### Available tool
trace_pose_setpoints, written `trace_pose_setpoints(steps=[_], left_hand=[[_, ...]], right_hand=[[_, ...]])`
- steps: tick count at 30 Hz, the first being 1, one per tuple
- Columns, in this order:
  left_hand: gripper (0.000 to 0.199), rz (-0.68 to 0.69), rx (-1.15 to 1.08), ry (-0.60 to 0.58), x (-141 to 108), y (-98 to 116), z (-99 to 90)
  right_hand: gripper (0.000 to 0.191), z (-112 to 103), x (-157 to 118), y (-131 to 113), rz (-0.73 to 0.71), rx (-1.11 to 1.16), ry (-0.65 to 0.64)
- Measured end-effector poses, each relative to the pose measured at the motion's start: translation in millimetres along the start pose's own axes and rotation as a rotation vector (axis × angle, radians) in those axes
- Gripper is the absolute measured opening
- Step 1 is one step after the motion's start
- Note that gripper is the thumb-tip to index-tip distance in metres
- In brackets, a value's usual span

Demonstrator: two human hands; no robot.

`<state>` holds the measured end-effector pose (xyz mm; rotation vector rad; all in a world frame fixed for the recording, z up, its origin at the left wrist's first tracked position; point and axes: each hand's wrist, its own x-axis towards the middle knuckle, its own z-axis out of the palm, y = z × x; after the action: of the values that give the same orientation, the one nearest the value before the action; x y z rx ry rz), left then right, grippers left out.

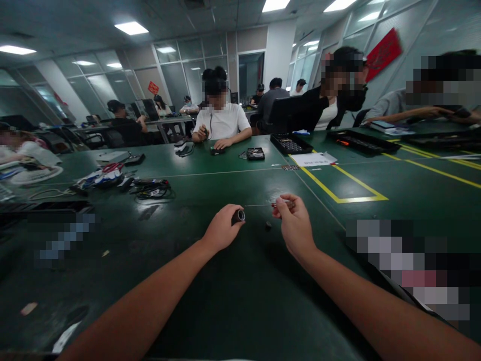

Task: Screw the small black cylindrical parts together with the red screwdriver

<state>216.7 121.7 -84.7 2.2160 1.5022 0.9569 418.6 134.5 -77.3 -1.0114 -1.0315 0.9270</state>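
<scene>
My left hand (224, 228) is closed around a short dark tube (239, 216), perhaps a flashlight body. Its round end, with a pale metal ring, faces right. Across a small gap, my right hand (296, 223) pinches a slim reddish, shiny piece (276, 205) between thumb and fingers; its kind is unclear, and part of it is hidden by the fingers. Both hands are held above the green table (233, 286). On the tabletop between them, closer to the right hand, lies a small dark cap-like part (268, 225).
Bundled cables and tools (152, 188) lie at the left. Across the table a person in a white shirt (229, 120) works beside a small black box (255, 153). Black trays (291, 144) stand further right, near yellow tape (356, 199). Blurred-out items sit at both sides.
</scene>
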Motion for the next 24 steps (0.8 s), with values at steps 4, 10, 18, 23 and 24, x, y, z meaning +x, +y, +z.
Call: trace_pose_setpoints(steps=[4,10,18,23,24], left_hand=[[0.042,0.021,-0.003,-0.109,0.4,6.5,2.0],[0.050,0.036,0.126,-0.321,8.6,25.4,11.6],[0.029,-0.001,0.300,-0.415,34.2,44.0,30.5],[0.022,0.013,0.343,-0.401,43.8,43.1,31.9],[0.022,-0.001,0.329,-0.395,45.0,41.2,30.6]], right_hand=[[0.035,0.1,-1.9,-6.0,-0.053,-0.008,0.018],[0.026,0.4,-5.1,-11.3,-0.132,-0.043,-0.008],[0.020,0.5,-6.3,-14.6,-0.118,-0.071,-0.038],[0.020,0.3,-5.1,-11.9,-0.124,-0.063,-0.065],[0.019,0.2,-4.9,-11.7,-0.123,-0.064,-0.065]])
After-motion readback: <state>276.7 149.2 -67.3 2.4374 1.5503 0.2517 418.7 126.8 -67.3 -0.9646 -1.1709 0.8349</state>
